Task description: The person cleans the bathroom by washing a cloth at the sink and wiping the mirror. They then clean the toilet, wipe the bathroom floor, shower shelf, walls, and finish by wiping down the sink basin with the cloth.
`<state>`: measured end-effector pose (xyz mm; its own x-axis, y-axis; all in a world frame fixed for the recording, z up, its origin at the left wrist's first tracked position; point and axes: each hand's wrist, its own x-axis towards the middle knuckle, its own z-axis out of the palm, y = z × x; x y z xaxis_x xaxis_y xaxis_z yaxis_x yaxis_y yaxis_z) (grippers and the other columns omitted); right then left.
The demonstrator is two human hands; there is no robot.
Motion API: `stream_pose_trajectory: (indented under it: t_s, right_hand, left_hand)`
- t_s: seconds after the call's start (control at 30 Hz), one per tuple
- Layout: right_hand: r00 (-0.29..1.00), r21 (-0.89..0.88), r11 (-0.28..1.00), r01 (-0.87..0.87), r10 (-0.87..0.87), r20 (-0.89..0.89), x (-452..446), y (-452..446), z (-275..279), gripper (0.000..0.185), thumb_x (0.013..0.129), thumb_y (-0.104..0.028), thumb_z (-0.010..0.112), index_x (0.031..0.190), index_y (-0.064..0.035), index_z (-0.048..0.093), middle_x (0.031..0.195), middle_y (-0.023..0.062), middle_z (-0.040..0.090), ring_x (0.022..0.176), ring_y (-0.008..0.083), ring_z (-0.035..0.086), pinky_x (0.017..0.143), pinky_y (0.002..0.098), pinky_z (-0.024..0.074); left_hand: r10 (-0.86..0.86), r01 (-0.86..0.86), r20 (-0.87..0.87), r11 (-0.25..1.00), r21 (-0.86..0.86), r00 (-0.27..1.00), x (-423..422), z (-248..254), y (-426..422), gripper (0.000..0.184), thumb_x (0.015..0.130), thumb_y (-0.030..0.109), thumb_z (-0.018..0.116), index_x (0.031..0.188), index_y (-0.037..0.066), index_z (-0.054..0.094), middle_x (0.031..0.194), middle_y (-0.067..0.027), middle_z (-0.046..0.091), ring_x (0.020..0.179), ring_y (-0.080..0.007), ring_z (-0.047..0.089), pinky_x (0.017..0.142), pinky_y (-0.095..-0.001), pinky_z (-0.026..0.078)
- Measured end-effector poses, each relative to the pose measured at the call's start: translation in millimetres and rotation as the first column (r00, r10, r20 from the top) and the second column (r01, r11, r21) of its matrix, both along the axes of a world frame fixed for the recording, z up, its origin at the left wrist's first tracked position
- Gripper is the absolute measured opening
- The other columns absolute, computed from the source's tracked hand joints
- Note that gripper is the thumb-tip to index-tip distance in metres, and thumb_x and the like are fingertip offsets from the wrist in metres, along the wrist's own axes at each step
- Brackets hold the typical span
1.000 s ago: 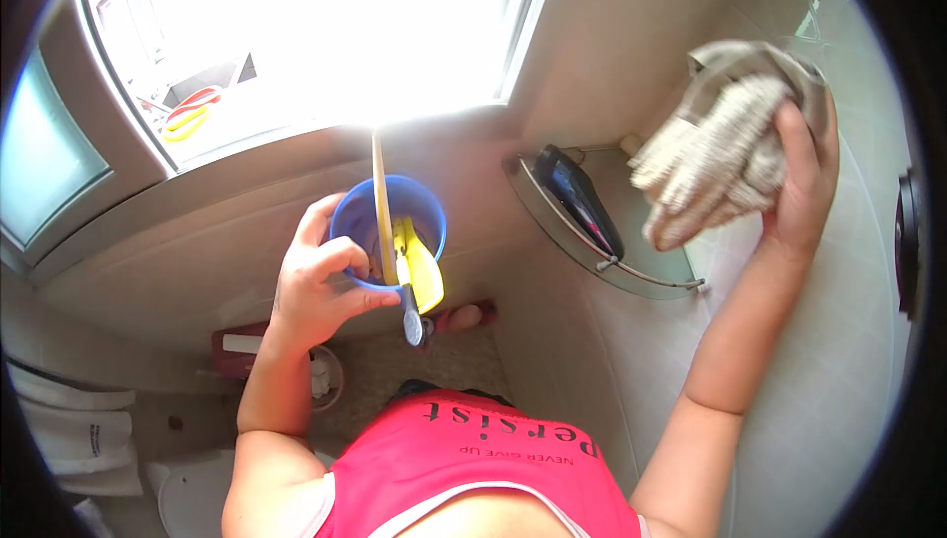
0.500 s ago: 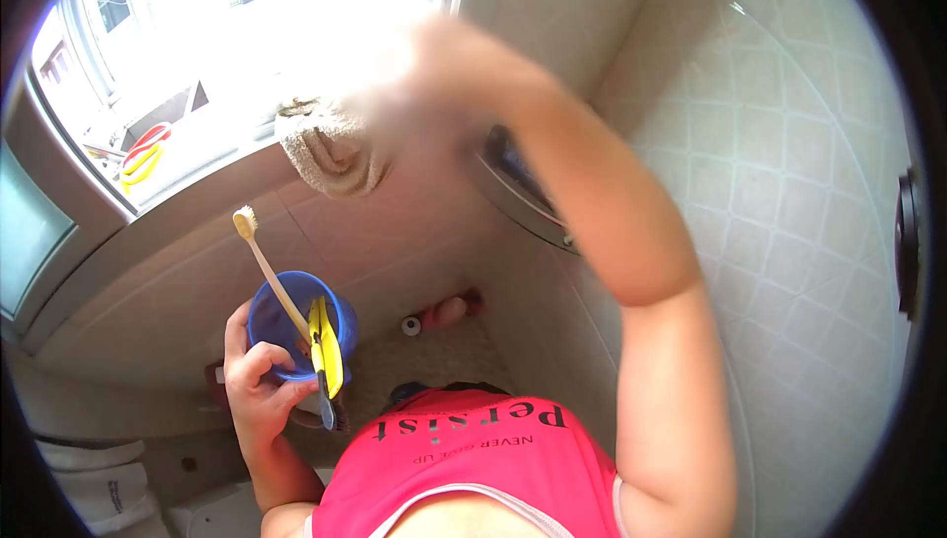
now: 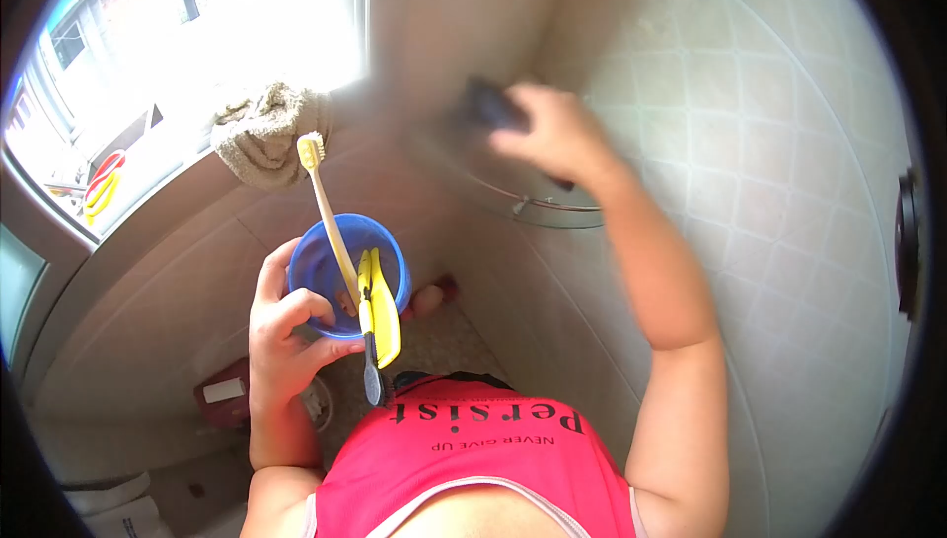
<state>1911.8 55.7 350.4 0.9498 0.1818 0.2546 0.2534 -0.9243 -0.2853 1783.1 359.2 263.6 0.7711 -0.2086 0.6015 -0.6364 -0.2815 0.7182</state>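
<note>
My left hand (image 3: 286, 326) is closed on the rim and side of a blue cup (image 3: 308, 262), fingertips inside it. A cream toothbrush (image 3: 330, 208) stands in the cup, bristles up. Beside it are a bright yellow flat item (image 3: 385, 326) and a dark-headed toothbrush (image 3: 371, 370) that leans out over the near rim. At the corner shelf (image 3: 523, 207), my right hand (image 3: 557, 134) is closed round a dark object (image 3: 493, 106). Motion blur hides what kind of thing it is.
A beige towel (image 3: 264, 139) lies bunched on the window ledge, with red-and-yellow-handled scissors (image 3: 103, 188) farther left. A tiled wall (image 3: 769, 173) rises on the right. Low on the left are a dark red box (image 3: 225, 395) and white folded cloth (image 3: 123, 513).
My right hand has moved from above the towel rightward and down to the corner shelf, where it has gripped a dark object. The cup in my left hand has shifted right and up.
</note>
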Motion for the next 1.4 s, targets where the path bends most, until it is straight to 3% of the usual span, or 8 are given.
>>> stream_pose_trajectory:
  t_s: [0.17,0.3,0.43,0.57,1.0,1.1,1.2,1.4]
  right_hand:
    - [0.989,0.161,0.978,0.133,-0.142,0.047,-25,-78,33,0.044,0.066,-0.035,0.070,0.100,-0.0089,0.063,0.079,0.0110,0.066,0.073,0.0264,0.064,0.067,0.0377,0.0483]
    - [0.969,-0.039,0.969,0.244,-0.242,0.045,-37,-85,21,0.045,0.065,-0.033,0.071,0.105,-0.0128,0.063,0.085,0.0112,0.067,0.076,0.0279,0.064,0.068,0.0370,0.0488]
    - [0.983,-0.145,0.972,0.183,-0.181,0.024,-32,-71,9,0.045,0.070,-0.029,0.068,0.112,-0.0159,0.060,0.091,0.0103,0.067,0.084,0.0292,0.063,0.072,0.0391,0.0490]
    - [0.948,-0.386,0.883,0.266,-0.313,-0.063,-18,-50,12,0.032,0.073,-0.027,0.067,0.100,-0.0106,0.060,0.088,0.0100,0.066,0.085,0.0292,0.063,0.072,0.0411,0.0488]
    - [0.902,-0.401,0.866,0.299,-0.119,0.416,-15,-51,-5,0.032,0.073,-0.027,0.070,0.097,-0.0065,0.062,0.093,0.0099,0.062,0.087,0.0293,0.061,0.072,0.0418,0.0500]
    - [0.913,-0.356,0.900,0.253,-0.100,0.395,16,-42,7,0.029,0.076,-0.029,0.067,0.093,-0.0067,0.064,0.093,0.0123,0.064,0.088,0.0310,0.061,0.072,0.0439,0.0489]
    - [0.955,-0.389,0.873,0.293,-0.286,0.079,58,-12,17,0.025,0.082,-0.026,0.061,0.098,-0.0085,0.066,0.100,0.0137,0.066,0.095,0.0317,0.062,0.076,0.0424,0.0495]
    - [0.964,-0.653,0.713,0.255,-0.239,0.115,125,-16,-4,0.024,0.083,-0.026,0.061,0.101,-0.0109,0.066,0.104,0.0123,0.065,0.098,0.0287,0.062,0.080,0.0417,0.0502]
  left_hand:
    - [-0.042,0.036,-0.073,0.996,-0.084,0.996,-3,-8,-6,0.043,0.055,0.030,0.086,0.067,0.002,0.056,0.118,-0.0210,0.048,0.095,-0.0272,0.059,0.074,-0.0334,0.051]
    - [-0.056,0.056,-0.028,0.998,-0.005,0.998,1,-11,-8,0.043,0.057,0.030,0.086,0.068,0.001,0.056,0.118,-0.0207,0.048,0.087,-0.0229,0.062,0.068,-0.0303,0.052]
    - [-0.066,0.066,-0.013,0.998,0.023,0.998,3,-12,-9,0.041,0.058,0.026,0.086,0.068,0.001,0.055,0.118,-0.0207,0.047,0.084,-0.0211,0.062,0.066,-0.0297,0.053]
    - [-0.050,0.051,-0.018,0.996,0.070,0.999,1,-8,-7,0.039,0.057,0.021,0.086,0.068,0.001,0.055,0.119,-0.0205,0.047,0.084,-0.0207,0.062,0.066,-0.0294,0.054]
    - [0.057,-0.057,-0.117,0.998,-0.002,0.991,-9,-29,17,0.037,0.053,0.016,0.087,0.067,0.002,0.056,0.120,-0.0216,0.048,0.103,-0.0294,0.055,0.074,-0.0325,0.051]
    - [0.053,-0.053,-0.113,0.999,0.006,0.992,-8,-29,20,0.037,0.053,0.015,0.087,0.067,0.002,0.056,0.120,-0.0218,0.048,0.102,-0.0297,0.056,0.076,-0.0334,0.050]
    - [0.044,-0.043,-0.076,0.999,0.023,0.996,-6,-26,19,0.037,0.053,0.015,0.087,0.068,0.002,0.056,0.120,-0.0218,0.048,0.102,-0.0297,0.056,0.078,-0.0342,0.049]
    - [0.054,-0.059,-0.123,0.998,-0.035,0.991,-13,-34,24,0.037,0.051,0.014,0.087,0.068,0.002,0.057,0.121,-0.0213,0.048,0.101,-0.0301,0.057,0.081,-0.0349,0.048]
